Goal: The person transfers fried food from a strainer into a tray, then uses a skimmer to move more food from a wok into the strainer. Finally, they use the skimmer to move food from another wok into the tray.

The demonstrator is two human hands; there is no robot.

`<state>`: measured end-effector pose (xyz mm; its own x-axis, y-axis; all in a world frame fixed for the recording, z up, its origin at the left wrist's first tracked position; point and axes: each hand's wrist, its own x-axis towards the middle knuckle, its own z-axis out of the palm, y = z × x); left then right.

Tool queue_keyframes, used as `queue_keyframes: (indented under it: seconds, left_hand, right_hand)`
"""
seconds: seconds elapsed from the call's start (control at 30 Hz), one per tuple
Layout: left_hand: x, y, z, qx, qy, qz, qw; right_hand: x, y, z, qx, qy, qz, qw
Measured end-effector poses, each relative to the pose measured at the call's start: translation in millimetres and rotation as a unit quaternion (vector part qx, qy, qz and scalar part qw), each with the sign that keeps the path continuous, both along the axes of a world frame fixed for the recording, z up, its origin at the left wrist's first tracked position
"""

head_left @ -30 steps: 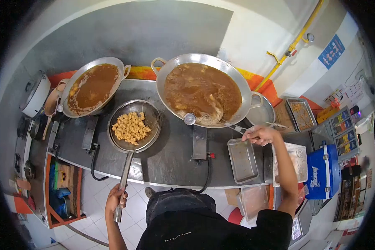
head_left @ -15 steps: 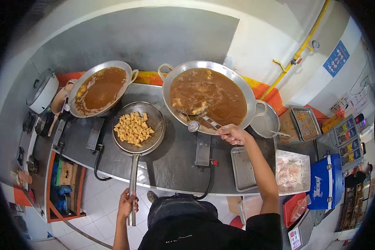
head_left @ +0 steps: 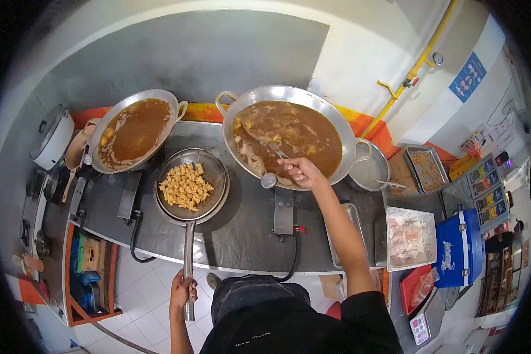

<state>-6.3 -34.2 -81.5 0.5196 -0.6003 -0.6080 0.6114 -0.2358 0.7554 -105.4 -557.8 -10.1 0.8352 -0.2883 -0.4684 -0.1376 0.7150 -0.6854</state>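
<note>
My left hand (head_left: 183, 289) is closed around the long metal handle of a round strainer (head_left: 216, 177). Small golden fried pieces (head_left: 186, 186) lie heaped in it, and a metal rim shows just under its edge. Over the front of the right wok (head_left: 349, 137), my right hand (head_left: 302, 172) grips the handle of a skimmer (head_left: 279, 151). The skimmer's head dips into the brown bubbling oil (head_left: 315, 127) and is mostly hidden; a few pale pieces float around it. A round dial thermometer (head_left: 269, 180) sits at the wok's front rim.
A second wok of oil (head_left: 137, 133) stands at the left, beside a lidded white pot (head_left: 53, 137). To the right are a metal pot (head_left: 369, 171), a tray of crumbs (head_left: 445, 179), a tray of floured pieces (head_left: 412, 259) and a blue cooler (head_left: 454, 251). Burner units (head_left: 283, 212) line the counter.
My right hand has moved left and slightly up with the skimmer, sweeping its head through the oil toward the wok's left side. My left hand keeps holding the strainer in nearly the same place.
</note>
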Motion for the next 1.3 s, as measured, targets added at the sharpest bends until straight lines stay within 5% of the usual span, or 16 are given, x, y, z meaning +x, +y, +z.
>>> queue_keyframes:
  seconds: [0.17,0.6,1.0,1.3]
  left_hand:
    - [-5.4,-3.0,-4.0,0.000,0.000,0.020,1.000]
    - [-4.8,4.7,-18.3,-0.030,0.005,0.015,0.999]
    - [-0.8,2.0,0.6,-0.067,0.090,0.027,0.993]
    - [9.0,5.3,1.5,-0.096,0.139,0.024,0.985]
  right_hand:
    - [22.9,-12.3,-7.5,0.060,-0.055,-0.077,0.994]
    - [2.3,-50.6,-5.8,-0.043,-0.035,-0.203,0.978]
    - [-13.0,-55.7,3.2,-0.233,0.071,-0.149,0.958]
    - [-17.8,-27.7,17.1,-0.236,0.049,-0.163,0.957]
